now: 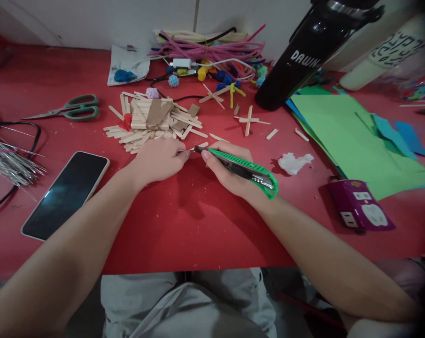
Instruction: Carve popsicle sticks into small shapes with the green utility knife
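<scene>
My right hand is closed round a green and black utility knife, its blade end pointing left. The blade tip meets a wooden craft stick lying on the red table. My left hand rests on the table with its fingers curled and pressed on the end of that stick. Just beyond both hands lies a heap of wooden craft sticks with a piece of brown cardboard on top.
A dark phone and green-handled scissors lie at left, silver wires further left. A black bottle, green and blue paper sheets, a purple box and crumpled white paper sit at right. Pipe cleaners lie at the back.
</scene>
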A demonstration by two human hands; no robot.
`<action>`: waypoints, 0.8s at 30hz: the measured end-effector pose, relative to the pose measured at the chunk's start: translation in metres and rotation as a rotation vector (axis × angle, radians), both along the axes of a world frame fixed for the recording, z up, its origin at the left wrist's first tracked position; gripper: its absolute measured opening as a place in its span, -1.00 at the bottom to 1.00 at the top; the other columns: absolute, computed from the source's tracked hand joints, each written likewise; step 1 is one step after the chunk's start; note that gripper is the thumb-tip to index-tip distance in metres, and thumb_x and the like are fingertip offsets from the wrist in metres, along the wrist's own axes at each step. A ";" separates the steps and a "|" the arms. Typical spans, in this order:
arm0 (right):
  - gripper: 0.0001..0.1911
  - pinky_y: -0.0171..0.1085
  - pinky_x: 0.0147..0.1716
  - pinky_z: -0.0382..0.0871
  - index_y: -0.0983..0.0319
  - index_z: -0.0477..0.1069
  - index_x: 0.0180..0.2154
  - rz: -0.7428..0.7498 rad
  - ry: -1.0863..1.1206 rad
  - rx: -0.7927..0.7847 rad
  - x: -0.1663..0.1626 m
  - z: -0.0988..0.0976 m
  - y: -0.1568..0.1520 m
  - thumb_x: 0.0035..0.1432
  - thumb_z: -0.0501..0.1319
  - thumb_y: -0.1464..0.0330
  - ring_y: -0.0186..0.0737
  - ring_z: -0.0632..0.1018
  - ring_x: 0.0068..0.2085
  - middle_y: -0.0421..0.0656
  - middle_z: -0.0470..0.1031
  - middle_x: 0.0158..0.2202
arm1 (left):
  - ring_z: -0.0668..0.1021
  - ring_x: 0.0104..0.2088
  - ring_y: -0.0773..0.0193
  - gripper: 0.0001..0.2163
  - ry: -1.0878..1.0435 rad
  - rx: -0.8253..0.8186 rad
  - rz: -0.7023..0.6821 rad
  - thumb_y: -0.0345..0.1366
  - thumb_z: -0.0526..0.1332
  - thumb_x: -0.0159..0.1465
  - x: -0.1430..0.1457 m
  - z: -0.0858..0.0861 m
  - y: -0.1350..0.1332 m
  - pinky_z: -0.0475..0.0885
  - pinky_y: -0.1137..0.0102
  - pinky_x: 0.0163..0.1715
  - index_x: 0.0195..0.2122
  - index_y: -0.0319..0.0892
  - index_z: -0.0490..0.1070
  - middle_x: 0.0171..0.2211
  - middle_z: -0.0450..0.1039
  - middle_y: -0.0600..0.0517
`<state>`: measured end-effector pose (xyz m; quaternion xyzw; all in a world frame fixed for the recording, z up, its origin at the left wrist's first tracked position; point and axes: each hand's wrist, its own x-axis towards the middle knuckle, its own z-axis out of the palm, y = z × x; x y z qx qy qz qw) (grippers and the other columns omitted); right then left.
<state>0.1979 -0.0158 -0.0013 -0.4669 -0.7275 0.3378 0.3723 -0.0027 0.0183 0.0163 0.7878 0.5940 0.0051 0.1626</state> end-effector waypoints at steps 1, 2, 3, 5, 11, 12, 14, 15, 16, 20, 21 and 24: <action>-0.70 -0.26 -0.28 0.36 0.16 0.52 -0.24 0.004 -0.001 0.001 0.000 0.000 0.000 0.34 0.20 0.09 -0.24 0.55 -0.30 -0.20 0.57 -0.32 | 0.53 -0.32 0.09 -0.62 -0.001 -0.002 0.001 -0.07 -0.02 0.33 0.000 0.000 0.000 0.23 0.28 -0.40 -0.43 -0.12 0.47 -0.35 0.57 -0.08; -0.70 -0.27 -0.28 0.36 0.16 0.52 -0.25 0.006 0.000 0.002 0.000 0.000 0.000 0.34 0.20 0.09 -0.25 0.55 -0.30 -0.20 0.57 -0.32 | 0.53 -0.31 0.09 -0.62 -0.003 -0.003 0.001 -0.07 -0.02 0.33 0.000 0.000 0.000 0.23 0.28 -0.40 -0.42 -0.12 0.49 -0.34 0.57 -0.08; -0.70 -0.27 -0.28 0.36 0.16 0.52 -0.25 0.006 0.001 0.004 0.000 0.000 0.000 0.34 0.20 0.09 -0.25 0.55 -0.31 -0.20 0.57 -0.32 | 0.54 -0.31 0.09 -0.62 -0.004 -0.005 0.001 -0.07 -0.02 0.33 0.000 0.001 0.000 0.24 0.28 -0.40 -0.42 -0.12 0.50 -0.34 0.58 -0.08; -0.71 -0.28 -0.28 0.36 0.16 0.53 -0.24 0.005 -0.002 0.006 0.000 0.000 0.001 0.34 0.21 0.09 -0.26 0.55 -0.32 -0.21 0.57 -0.32 | 0.54 -0.31 0.09 -0.62 -0.007 -0.008 0.001 -0.07 -0.02 0.33 0.000 0.000 0.000 0.23 0.28 -0.39 -0.42 -0.12 0.50 -0.34 0.58 -0.08; -0.73 -0.29 -0.34 0.32 0.17 0.51 -0.28 -0.010 -0.031 0.027 0.000 -0.004 0.003 0.33 0.22 0.13 -0.29 0.52 -0.36 -0.23 0.54 -0.37 | 0.51 -0.33 0.10 -0.63 -0.020 -0.004 -0.005 -0.07 -0.02 0.32 0.000 0.000 0.001 0.19 0.28 -0.41 -0.45 -0.12 0.45 -0.37 0.54 -0.07; -0.73 -0.30 -0.35 0.31 0.18 0.51 -0.29 -0.011 -0.032 0.035 0.000 -0.005 0.003 0.34 0.22 0.14 -0.30 0.51 -0.37 -0.24 0.53 -0.38 | 0.51 -0.33 0.11 -0.64 -0.018 -0.007 -0.003 -0.08 -0.03 0.32 0.000 0.000 0.001 0.19 0.28 -0.41 -0.45 -0.13 0.44 -0.37 0.54 -0.07; -0.73 -0.31 -0.37 0.28 0.19 0.50 -0.31 -0.005 -0.031 0.050 0.001 -0.006 0.004 0.33 0.22 0.15 -0.32 0.48 -0.39 -0.24 0.51 -0.40 | 0.50 -0.34 0.12 -0.64 -0.015 -0.014 0.005 -0.09 -0.03 0.32 0.000 0.000 0.001 0.19 0.28 -0.41 -0.45 -0.13 0.43 -0.37 0.54 -0.06; -0.74 -0.31 -0.38 0.27 0.19 0.49 -0.32 -0.002 -0.032 0.053 0.001 -0.006 0.004 0.33 0.22 0.16 -0.32 0.47 -0.40 -0.24 0.51 -0.41 | 0.51 -0.33 0.12 -0.65 -0.015 -0.016 0.011 -0.09 -0.02 0.32 0.001 0.000 0.001 0.20 0.28 -0.41 -0.46 -0.13 0.43 -0.36 0.54 -0.06; -0.74 -0.31 -0.39 0.26 0.20 0.49 -0.33 0.001 -0.035 0.052 0.001 -0.006 0.004 0.32 0.23 0.16 -0.33 0.46 -0.41 -0.24 0.50 -0.41 | 0.51 -0.33 0.12 -0.65 -0.014 -0.017 0.016 -0.10 -0.02 0.32 0.001 -0.001 0.001 0.20 0.28 -0.40 -0.45 -0.13 0.44 -0.36 0.55 -0.06; -0.74 -0.31 -0.43 0.20 0.20 0.47 -0.33 0.019 -0.057 0.032 0.003 -0.002 0.003 0.33 0.23 0.17 -0.34 0.42 -0.43 -0.25 0.47 -0.43 | 0.53 -0.29 0.07 -0.65 -0.001 -0.015 0.015 -0.10 -0.02 0.32 0.001 -0.002 0.002 0.22 0.27 -0.38 -0.43 -0.12 0.47 -0.33 0.56 -0.08; -0.74 -0.31 -0.43 0.19 0.20 0.47 -0.32 0.026 -0.057 0.032 0.003 -0.002 0.002 0.33 0.22 0.17 -0.35 0.40 -0.44 -0.25 0.46 -0.44 | 0.54 -0.28 0.07 -0.65 0.002 -0.016 0.014 -0.10 -0.02 0.32 0.001 -0.002 0.002 0.23 0.27 -0.38 -0.43 -0.12 0.48 -0.33 0.56 -0.08; -0.75 -0.31 -0.46 0.16 0.21 0.48 -0.32 0.034 -0.052 0.046 0.002 -0.004 0.003 0.34 0.21 0.19 -0.37 0.37 -0.46 -0.27 0.41 -0.47 | 0.55 -0.26 0.06 -0.65 0.006 -0.018 0.009 -0.13 -0.02 0.33 0.001 -0.003 0.002 0.25 0.26 -0.36 -0.42 -0.12 0.48 -0.31 0.57 -0.09</action>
